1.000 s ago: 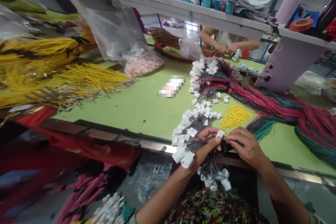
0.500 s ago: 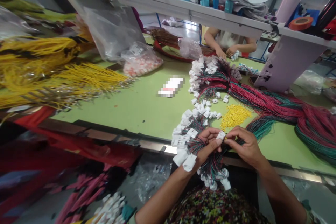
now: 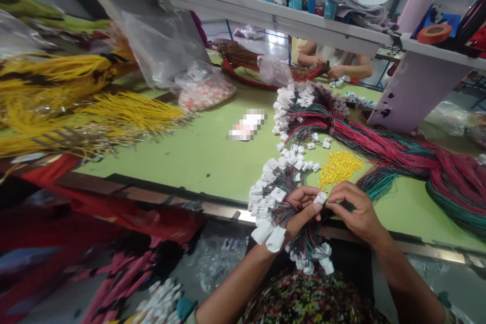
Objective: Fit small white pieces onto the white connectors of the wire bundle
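My left hand (image 3: pixel 304 207) pinches a white plastic connector (image 3: pixel 321 197) between thumb and fingers at the table's front edge. Wires with many more white connectors (image 3: pixel 266 202) fan out around that wrist, some hanging below the edge. Close against the connector's right side, my right hand (image 3: pixel 351 207) has thumb and forefinger pressed together. A small yellowish bit seems to show at those fingertips, too small to make out fully. Just beyond the hands lies a pile of small yellow pieces (image 3: pixel 339 168).
A thick bundle of red and green wires (image 3: pixel 387 144) crosses the right side. Yellow cables (image 3: pixel 140 111) lie at left, near a bag of orange-white parts (image 3: pixel 207 88). A shelf (image 3: pixel 296 17) spans above. Across the table, a co-worker's hands (image 3: pixel 328 68) handle wires.
The connector in my left hand has tilted slightly, and my right fingers stay against it. Across the table, the co-worker's hands have lifted and now hold dark wires.
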The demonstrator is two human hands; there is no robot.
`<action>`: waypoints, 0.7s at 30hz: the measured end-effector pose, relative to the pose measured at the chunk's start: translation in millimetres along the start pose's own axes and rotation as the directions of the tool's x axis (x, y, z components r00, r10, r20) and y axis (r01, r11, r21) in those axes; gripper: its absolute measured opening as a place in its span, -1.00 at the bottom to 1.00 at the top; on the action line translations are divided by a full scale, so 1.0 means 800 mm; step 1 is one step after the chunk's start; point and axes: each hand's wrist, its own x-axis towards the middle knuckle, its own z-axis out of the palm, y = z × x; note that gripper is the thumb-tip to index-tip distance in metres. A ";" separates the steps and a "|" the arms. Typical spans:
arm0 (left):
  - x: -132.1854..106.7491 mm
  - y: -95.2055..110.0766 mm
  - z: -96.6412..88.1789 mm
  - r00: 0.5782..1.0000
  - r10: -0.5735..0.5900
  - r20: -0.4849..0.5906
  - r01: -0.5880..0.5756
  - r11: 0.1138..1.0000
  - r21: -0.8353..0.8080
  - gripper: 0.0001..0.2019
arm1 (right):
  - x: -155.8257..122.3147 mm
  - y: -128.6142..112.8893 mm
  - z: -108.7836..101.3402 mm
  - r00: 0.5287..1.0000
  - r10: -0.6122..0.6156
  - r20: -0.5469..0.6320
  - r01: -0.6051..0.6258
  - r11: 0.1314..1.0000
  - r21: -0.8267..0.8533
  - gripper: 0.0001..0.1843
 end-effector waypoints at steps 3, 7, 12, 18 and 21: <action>-0.001 -0.003 -0.001 1.000 0.020 0.022 -0.020 1.000 -0.001 -0.65 | 0.000 -0.002 0.003 1.000 0.010 -0.004 -0.010 0.999 0.037 -0.92; -0.001 -0.006 -0.003 0.999 0.038 0.021 -0.037 0.999 -0.003 -0.64 | 0.000 0.000 0.006 1.000 0.014 -0.018 -0.013 0.999 0.035 -0.95; -0.003 -0.010 -0.002 0.999 0.043 0.017 -0.044 0.998 0.041 -0.64 | -0.004 0.003 0.005 0.999 -0.003 -0.040 0.004 1.000 0.026 -0.91; -0.012 -0.001 0.011 0.975 0.217 -0.054 -0.196 0.946 0.260 -0.80 | -0.009 -0.013 0.004 0.978 0.150 -0.144 -0.132 0.983 0.128 -0.88; -0.013 0.004 0.015 0.948 0.318 -0.030 -0.286 0.888 0.361 -0.83 | -0.011 -0.022 0.006 0.978 0.176 -0.110 -0.156 0.973 0.171 -0.88</action>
